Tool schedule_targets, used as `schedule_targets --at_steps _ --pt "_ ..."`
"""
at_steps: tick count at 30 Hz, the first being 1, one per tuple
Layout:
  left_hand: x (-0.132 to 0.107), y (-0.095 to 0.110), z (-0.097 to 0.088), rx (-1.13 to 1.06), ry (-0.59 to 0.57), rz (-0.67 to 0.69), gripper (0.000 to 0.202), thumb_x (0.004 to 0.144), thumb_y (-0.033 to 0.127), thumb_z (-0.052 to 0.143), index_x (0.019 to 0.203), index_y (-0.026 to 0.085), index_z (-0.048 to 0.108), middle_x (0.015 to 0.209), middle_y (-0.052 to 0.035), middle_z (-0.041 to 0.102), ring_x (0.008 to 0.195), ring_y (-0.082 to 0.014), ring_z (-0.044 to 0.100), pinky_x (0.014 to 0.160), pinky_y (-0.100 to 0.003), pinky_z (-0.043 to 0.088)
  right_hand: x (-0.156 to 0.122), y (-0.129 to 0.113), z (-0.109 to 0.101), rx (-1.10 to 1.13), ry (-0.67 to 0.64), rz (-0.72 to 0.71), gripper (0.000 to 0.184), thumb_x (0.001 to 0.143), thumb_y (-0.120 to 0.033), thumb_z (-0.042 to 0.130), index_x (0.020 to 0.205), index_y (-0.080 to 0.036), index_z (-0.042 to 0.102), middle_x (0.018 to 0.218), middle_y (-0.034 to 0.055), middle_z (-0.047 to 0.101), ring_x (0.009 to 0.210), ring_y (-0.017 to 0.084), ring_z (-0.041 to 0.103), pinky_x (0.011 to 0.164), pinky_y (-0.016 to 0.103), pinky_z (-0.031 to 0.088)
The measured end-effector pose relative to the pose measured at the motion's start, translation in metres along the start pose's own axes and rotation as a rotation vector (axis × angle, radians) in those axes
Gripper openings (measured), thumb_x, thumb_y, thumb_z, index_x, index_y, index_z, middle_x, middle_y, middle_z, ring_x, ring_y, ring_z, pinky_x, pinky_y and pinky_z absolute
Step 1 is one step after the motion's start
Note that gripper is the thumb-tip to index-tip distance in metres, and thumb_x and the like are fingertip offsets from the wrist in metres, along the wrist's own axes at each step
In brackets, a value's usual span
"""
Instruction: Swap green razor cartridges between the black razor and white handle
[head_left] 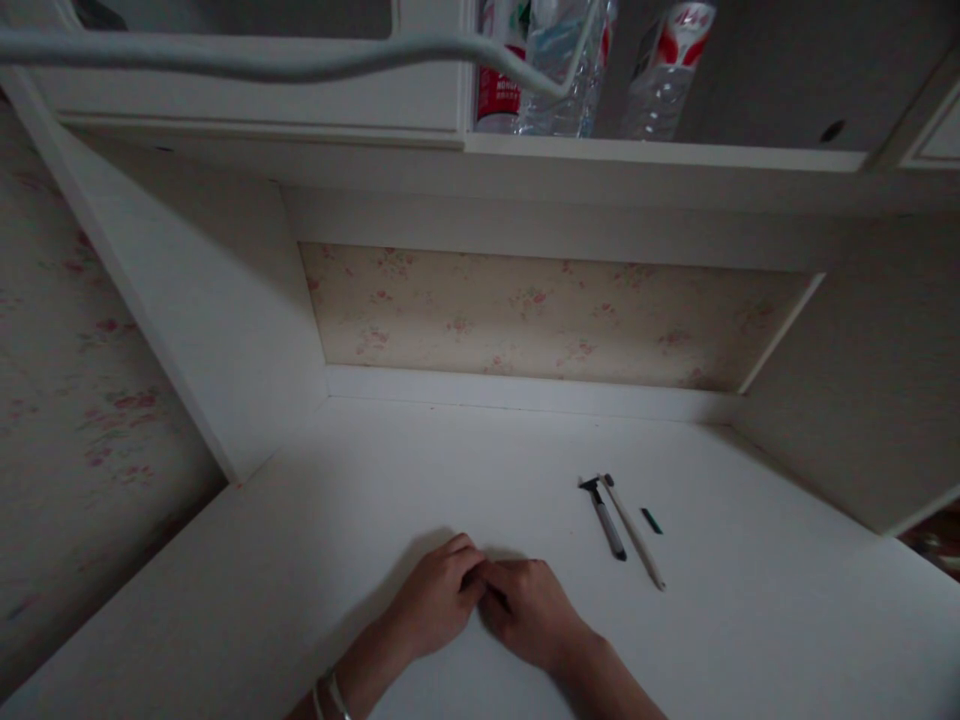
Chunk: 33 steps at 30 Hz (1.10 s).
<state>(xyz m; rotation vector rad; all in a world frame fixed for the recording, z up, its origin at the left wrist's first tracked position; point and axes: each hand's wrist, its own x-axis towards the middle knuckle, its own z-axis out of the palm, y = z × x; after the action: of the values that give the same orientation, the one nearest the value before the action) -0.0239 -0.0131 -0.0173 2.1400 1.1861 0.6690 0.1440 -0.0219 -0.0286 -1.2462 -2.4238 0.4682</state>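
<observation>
My left hand (439, 598) and my right hand (534, 612) meet on the white desk (390, 470), knuckles up and fingers curled, the fingertips touching each other. Both are closed; whatever may lie between the fingers is hidden. Bangles (330, 695) circle my left wrist. To the right of my right hand lies a small T-shaped tool (609, 525) that looks like a razor, with a dark head and grey handle. Beside it, a long pale stick (636, 538) with a dark tip points away from me. A small dark green strip (652, 521) rests farther right.
Plastic bottles (664, 75) stand on the shelf (667, 150) above the desk. A pale curved bar (300, 60) crosses the top of the view. Side panels (202, 310) enclose the desk at left and right, with flowered wallpaper (525, 310) behind.
</observation>
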Motion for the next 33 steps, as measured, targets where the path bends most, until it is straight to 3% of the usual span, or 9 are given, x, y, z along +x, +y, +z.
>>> schedule_targets --at_steps 33 --pt "-0.0008 -0.0006 -0.0002 -0.006 -0.002 0.016 0.019 0.081 0.009 0.046 0.078 0.019 0.062 0.086 -0.0011 0.058 0.082 -0.0138 0.054 0.074 -0.023 0.041 0.0000 0.0014 0.0012 0.005 0.013 -0.001 0.021 0.079 -0.014 0.046 0.088 -0.023 0.063 0.083 0.0004 0.071 0.075 0.017 0.066 0.067 0.023 0.043"
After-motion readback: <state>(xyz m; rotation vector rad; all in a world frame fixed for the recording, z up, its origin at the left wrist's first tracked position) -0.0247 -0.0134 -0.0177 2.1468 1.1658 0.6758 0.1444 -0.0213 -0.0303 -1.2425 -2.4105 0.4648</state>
